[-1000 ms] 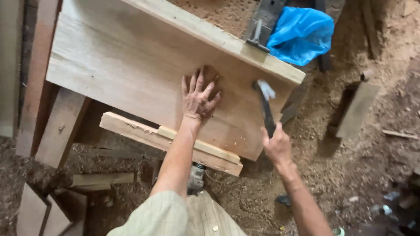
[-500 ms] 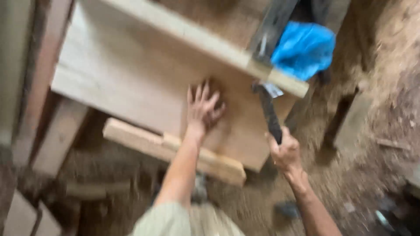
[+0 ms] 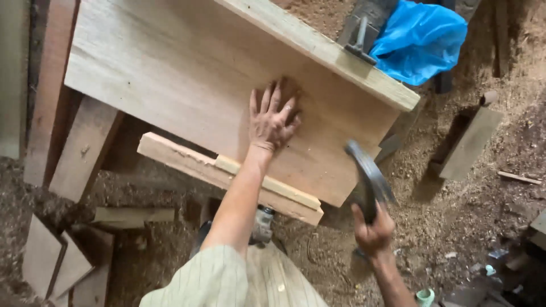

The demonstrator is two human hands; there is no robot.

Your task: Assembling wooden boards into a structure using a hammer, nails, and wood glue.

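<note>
My left hand (image 3: 272, 116) lies flat with fingers spread on a wide wooden board (image 3: 187, 85) that rests at a slant. A thicker strip of wood (image 3: 318, 48) runs along the board's far edge. My right hand (image 3: 372, 230) grips the handle of a hammer (image 3: 367, 176), which is blurred with motion and raised just off the board's right corner. Under the board's near edge a wooden batten (image 3: 227, 176) sticks out to the left.
A blue plastic bag (image 3: 421, 40) lies beyond the board's far right end, beside a dark metal tool (image 3: 361, 37) on the strip. Sawdust covers the ground (image 3: 455, 227). Offcuts lie at the left (image 3: 79, 148) and at the right (image 3: 469, 142).
The hammer has swung back from the board's right edge and now sits lower and nearer me, blurred. My left hand has stayed flat on the board.
</note>
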